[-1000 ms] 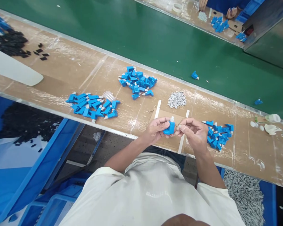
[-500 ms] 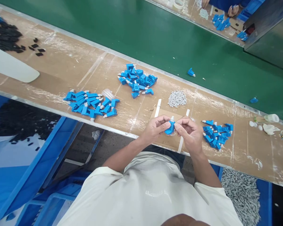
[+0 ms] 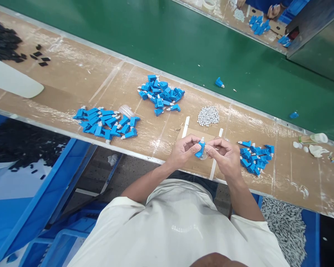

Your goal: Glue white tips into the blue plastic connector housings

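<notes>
Between my hands, over the cardboard-covered bench, is a small blue plastic part [image 3: 200,149] with a white nozzle-like tip pointing away from me. My left hand [image 3: 186,150] pinches its left side between thumb and fingers. Against its right side, the thumb and forefinger of my right hand [image 3: 222,152] are pressed together; whatever they hold is too small to make out. A clear rounded piece [image 3: 204,157] shows just below the blue part. Beyond my hands lies a pile of small grey pieces [image 3: 208,116]. Similar blue parts [image 3: 256,157] lie heaped right of my right hand.
Two more heaps of blue parts [image 3: 107,123] [image 3: 161,92] lie to the left, with a clear plastic cup [image 3: 126,111] beside one. Black pieces [image 3: 4,42] are at far left. A green conveyor belt [image 3: 167,44] runs behind the bench. Across it, a co-worker's hand [image 3: 274,11] shows.
The blue part between my hands has turned, showing a narrower side. Loose blue parts on the green belt have shifted left. My hands stay in nearly the same place.
</notes>
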`<action>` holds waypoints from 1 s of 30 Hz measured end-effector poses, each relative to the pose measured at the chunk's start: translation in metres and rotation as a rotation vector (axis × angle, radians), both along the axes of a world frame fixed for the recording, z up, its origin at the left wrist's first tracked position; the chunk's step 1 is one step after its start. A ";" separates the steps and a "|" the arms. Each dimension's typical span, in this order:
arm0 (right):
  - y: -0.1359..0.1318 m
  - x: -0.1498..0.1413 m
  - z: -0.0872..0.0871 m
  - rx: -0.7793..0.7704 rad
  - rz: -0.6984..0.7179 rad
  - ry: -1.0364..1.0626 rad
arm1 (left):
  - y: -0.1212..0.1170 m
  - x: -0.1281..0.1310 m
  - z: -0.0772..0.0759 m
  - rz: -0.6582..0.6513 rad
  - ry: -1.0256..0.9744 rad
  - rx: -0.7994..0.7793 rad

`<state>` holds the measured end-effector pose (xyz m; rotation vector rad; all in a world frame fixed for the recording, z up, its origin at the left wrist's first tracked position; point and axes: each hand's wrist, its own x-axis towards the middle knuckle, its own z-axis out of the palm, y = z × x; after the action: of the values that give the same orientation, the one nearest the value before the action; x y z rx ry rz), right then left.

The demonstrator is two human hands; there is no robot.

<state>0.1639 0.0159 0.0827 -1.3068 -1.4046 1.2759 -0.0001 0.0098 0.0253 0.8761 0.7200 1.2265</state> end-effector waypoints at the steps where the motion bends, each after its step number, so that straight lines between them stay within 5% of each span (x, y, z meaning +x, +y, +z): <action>1: 0.001 0.001 -0.001 -0.046 0.011 0.055 | 0.000 0.000 0.000 -0.021 -0.006 -0.009; 8: 0.006 0.008 -0.006 -0.315 0.033 0.305 | 0.000 -0.001 0.008 -0.133 -0.034 -0.031; 16: 0.006 0.009 -0.010 -0.382 -0.001 0.363 | 0.002 -0.006 0.020 -0.196 -0.010 0.015; 24: 0.014 0.005 -0.018 -0.418 0.041 0.331 | 0.009 -0.014 0.010 -0.178 0.086 0.062; 27: 0.018 0.011 -0.014 -0.352 0.030 0.296 | 0.025 -0.037 0.006 -0.049 0.283 0.098; 30: 0.023 0.024 -0.010 -0.302 -0.004 0.248 | 0.056 -0.075 0.001 0.286 0.602 0.119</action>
<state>0.1875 0.0389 0.0730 -1.2914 -1.0654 1.6330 -0.0747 0.0661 0.0268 1.2966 1.2979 1.2702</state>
